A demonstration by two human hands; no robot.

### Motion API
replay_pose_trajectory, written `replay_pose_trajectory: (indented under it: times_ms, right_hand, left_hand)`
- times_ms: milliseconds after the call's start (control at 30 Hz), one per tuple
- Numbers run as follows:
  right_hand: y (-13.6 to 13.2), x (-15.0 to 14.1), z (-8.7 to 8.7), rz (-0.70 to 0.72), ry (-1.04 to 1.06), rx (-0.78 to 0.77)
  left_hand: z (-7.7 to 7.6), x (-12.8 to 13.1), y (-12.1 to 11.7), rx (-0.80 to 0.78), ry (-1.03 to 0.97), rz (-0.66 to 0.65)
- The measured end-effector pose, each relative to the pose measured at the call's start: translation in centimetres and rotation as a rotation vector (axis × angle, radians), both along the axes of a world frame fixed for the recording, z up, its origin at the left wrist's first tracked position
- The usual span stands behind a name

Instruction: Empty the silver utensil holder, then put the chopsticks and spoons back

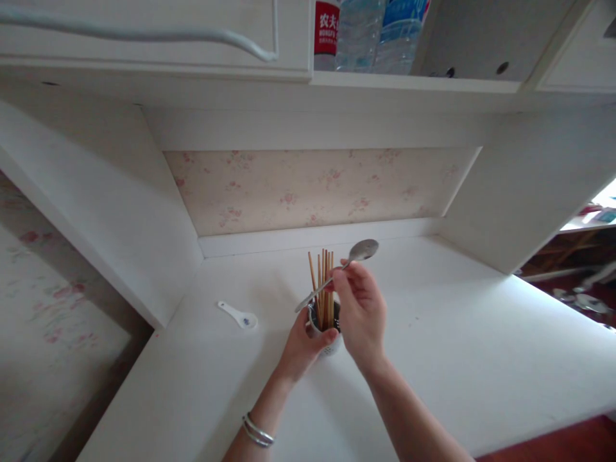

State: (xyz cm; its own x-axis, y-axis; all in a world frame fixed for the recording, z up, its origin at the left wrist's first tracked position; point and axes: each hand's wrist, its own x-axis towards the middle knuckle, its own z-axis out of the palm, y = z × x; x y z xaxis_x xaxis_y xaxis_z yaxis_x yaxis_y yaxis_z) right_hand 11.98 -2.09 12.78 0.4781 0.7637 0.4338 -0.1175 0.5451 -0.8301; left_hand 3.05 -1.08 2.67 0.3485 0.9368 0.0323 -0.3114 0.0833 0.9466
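My left hand (pixel 306 343) is wrapped around a metal utensil holder (pixel 329 348) with small holes in its wall, standing on the white desk. Several wooden chopsticks (pixel 325 282) stand upright in it, leaning slightly. Above the holder's right side, my right hand (pixel 360 308) pinches a metal spoon (pixel 364 249) by its handle. The spoon is tilted, bowl up to the right, and its handle end crosses in front of the chopsticks toward the holder's left rim. A white ceramic spoon (pixel 244 319) with a blue mark lies on the desk to the left.
The white desk (pixel 457 340) has side panels left and right and a floral-papered wall (pixel 312 192) behind. Overhead, a shelf holds plastic bottles (pixel 359 35) beside a cabinet door with a long handle (pixel 144 32). Another shelf with items shows at far right.
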Motion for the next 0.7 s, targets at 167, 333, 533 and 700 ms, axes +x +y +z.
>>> replay_pose_trajectory:
  times_ms: [167,333,533,700]
  right_hand:
    - [1.7,5.1,-1.5,-0.099,0.118,0.017]
    - [2.2,6.0,-6.0,0.0,0.084,-0.211]
    - [2.0,4.8,-9.4,0.187,0.044,-0.392]
    - [1.7,4.7,-10.2,0.204,0.05,-0.391]
  left_hand:
    - [-0.9,0.0,0.2,0.03,0.026,-0.026]
    - [-1.7,0.3,0.5,0.038,0.033,0.023]
    - [-1.0,0.4,0.3,0.034,0.021,0.036]
    - [0.2,0.6,-0.2,0.039,0.035,0.042]
